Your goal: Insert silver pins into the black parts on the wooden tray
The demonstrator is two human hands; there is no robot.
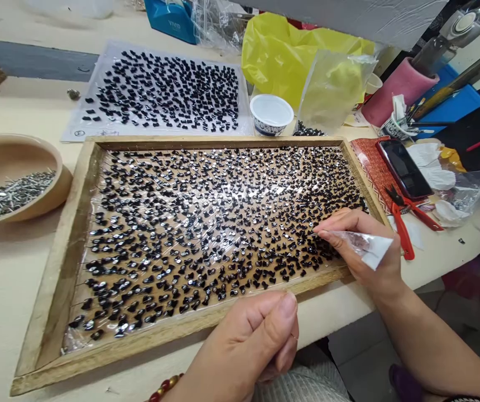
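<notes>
My right hand (361,245) pinches a small cone-shaped plastic bag (368,248), white and partly clear, with a little brownish stuff inside. Its narrow tip points left, just over the tray's contents. The wooden tray (139,357) has a raised rim and a clear film inside, covered with rows of small black pieces (223,223), many bearing shiny dots. In front of the tray's near rim is my left hand (257,335), closed, thumb pressed on the curled forefinger. Whatever it may hold is hidden.
A tan bowl (51,190) of metal pins stands left. Behind the tray lie a white sheet (72,125) of black pieces, a white cup (272,114) and a yellow bag (273,61). Red-handled pliers (403,234) and a phone (405,167) lie right.
</notes>
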